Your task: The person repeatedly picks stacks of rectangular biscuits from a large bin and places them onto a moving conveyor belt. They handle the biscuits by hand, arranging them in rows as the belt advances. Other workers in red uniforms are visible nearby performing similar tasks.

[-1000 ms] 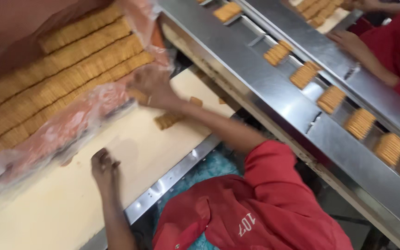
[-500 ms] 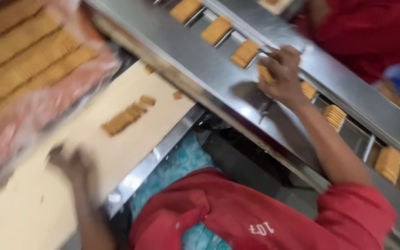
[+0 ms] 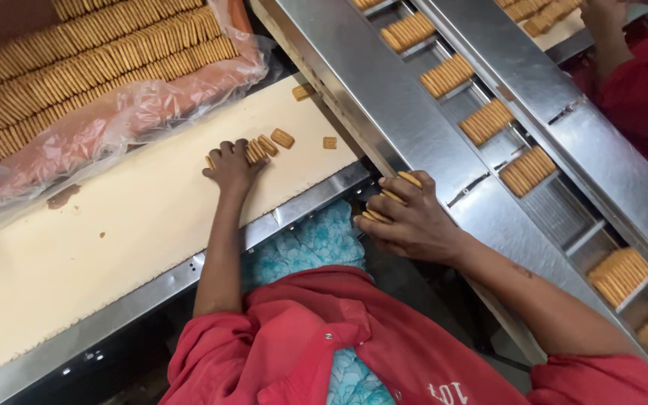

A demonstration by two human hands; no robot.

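Right hand [image 3: 406,217] now back from far conveyor slots, resting at near edge of steel channel [image 3: 384,112], grip curled round small biscuit stack [image 3: 391,196]. Left hand [image 3: 230,166] now flat on cream desk [image 3: 114,232], fingers closing on loose biscuit row [image 3: 264,146]. I read fresh pickup underway.

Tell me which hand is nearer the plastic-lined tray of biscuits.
Left. The left hand rests on loose biscuits on the cream belt, just below the tray. The right hand holds biscuits over at the steel conveyor, farther away.
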